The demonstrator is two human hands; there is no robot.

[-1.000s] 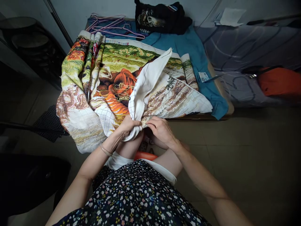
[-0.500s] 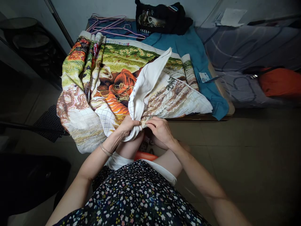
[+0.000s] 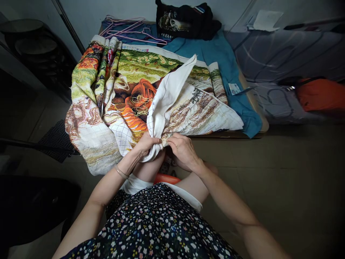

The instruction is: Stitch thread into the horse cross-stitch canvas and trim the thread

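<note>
A large cross-stitch cloth (image 3: 188, 111), partly stitched in brown, green and orange, lies bunched across the low bed and hangs over its front edge to my knees. My left hand (image 3: 147, 144) is closed round a gathered fold, thumb on top. Right beside it, my right hand (image 3: 182, 147) pinches the cloth near that fold, fingertips together. Whether a needle is between those fingers I cannot make out. A white corner of the cloth (image 3: 175, 82) is folded up above my hands. Loose yellowish thread (image 3: 141, 105) lies tangled on the orange stitched part.
The low bed has a teal sheet (image 3: 229, 54). Pink hangers (image 3: 129, 30) and a black bag (image 3: 185, 21) lie at its back. A small card (image 3: 234, 89) rests at the right. Stacked stools (image 3: 35, 46) stand left; an orange bag (image 3: 320, 94) is far right.
My right hand has shifted very slightly at the fold, its fingertips still pinched. The left hand and the cloth look unchanged.
</note>
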